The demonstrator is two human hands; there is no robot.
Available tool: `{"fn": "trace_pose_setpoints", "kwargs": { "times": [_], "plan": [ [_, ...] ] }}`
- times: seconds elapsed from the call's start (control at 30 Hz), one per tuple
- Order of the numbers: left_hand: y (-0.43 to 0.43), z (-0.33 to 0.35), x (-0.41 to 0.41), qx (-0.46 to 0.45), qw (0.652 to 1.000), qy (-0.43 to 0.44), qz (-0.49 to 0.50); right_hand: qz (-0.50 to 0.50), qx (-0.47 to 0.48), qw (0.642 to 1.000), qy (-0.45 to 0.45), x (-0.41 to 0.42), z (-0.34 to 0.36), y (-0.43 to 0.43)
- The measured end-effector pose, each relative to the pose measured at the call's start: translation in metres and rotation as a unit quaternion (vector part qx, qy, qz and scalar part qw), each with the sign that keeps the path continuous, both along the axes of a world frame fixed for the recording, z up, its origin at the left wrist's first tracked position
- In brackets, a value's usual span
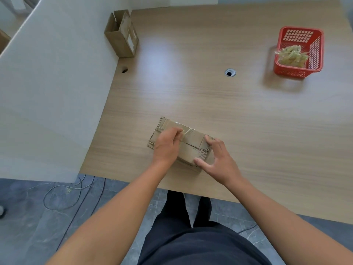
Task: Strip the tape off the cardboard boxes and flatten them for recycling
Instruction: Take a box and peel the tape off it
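A person is standing at a wood-grain tabletop [238,111], working at a small cardboard box [193,145] that is lying close to the near edge. The left hand [167,144] is curling its fingers over the top of the box and appears to be pinching the clear tape [188,131] running along the flap seam, though the exact grip point is hidden beneath the knuckles. The right hand [215,161] is bracing the box's right end, thumb on the near side and fingers hooked over the far corner.

To lift the strip cleanly, the left hand is probably best off pulling low and back along the seam, not straight up, so that the tape is not tearing the paper face or snapping short. The right hand needs to be bearing down firmly, or the light box will likely be sliding with the pull.

At the far right a red basket [316,54] is holding a wad of stripped tape [291,55], well apart from the work. A second box [122,35], open-topped, is waiting at the far left against a grey partition [57,83].
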State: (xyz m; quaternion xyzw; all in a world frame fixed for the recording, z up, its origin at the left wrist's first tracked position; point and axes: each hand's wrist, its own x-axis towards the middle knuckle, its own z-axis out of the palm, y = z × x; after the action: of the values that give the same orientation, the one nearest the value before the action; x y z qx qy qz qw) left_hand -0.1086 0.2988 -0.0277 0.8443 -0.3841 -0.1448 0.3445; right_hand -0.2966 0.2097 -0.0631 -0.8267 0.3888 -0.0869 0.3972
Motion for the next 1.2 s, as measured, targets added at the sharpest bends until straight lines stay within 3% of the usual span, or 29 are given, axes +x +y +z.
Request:
{"fn": "trace_pose_setpoints", "kwargs": {
  "times": [0.17, 0.4, 0.6, 0.7, 0.8, 0.9, 1.0, 1.13, 1.2],
  "plan": [
    [0.001, -0.004, -0.006, -0.009, 1.000, -0.012, -0.009, 0.003, -0.020, 1.000, -0.002, 0.003, 0.000, -0.001],
    [-0.022, 0.001, 0.004, 0.082, 0.996, -0.020, 0.007, 0.020, 0.019, 0.997, -0.067, 0.000, -0.003, -0.006],
    [-0.023, 0.007, -0.003, 0.039, 0.990, -0.126, -0.044, 0.015, 0.028, 0.997, -0.072, 0.001, -0.001, -0.006],
    [-0.022, 0.014, -0.009, -0.010, 0.987, -0.159, -0.010, 0.006, -0.008, 0.997, -0.077, 0.005, 0.009, -0.011],
    [-0.029, 0.025, -0.012, -0.086, 0.990, -0.068, 0.091, 0.011, -0.166, 0.976, -0.136, 0.015, 0.031, -0.020],
    [-0.031, 0.022, -0.013, -0.110, 0.984, 0.039, 0.136, 0.017, -0.214, 0.964, -0.158, 0.029, 0.053, -0.024],
    [-0.021, 0.008, -0.012, -0.120, 0.986, 0.067, 0.099, 0.038, -0.219, 0.972, -0.080, 0.037, 0.063, -0.035],
    [-0.002, -0.021, -0.008, -0.108, 0.992, 0.041, 0.045, 0.152, -0.151, 0.965, 0.152, 0.029, 0.038, -0.034],
    [0.004, -0.031, -0.009, -0.100, 0.995, 0.019, 0.018, 0.151, -0.130, 0.966, 0.163, 0.021, 0.021, -0.025]
  ]
}}
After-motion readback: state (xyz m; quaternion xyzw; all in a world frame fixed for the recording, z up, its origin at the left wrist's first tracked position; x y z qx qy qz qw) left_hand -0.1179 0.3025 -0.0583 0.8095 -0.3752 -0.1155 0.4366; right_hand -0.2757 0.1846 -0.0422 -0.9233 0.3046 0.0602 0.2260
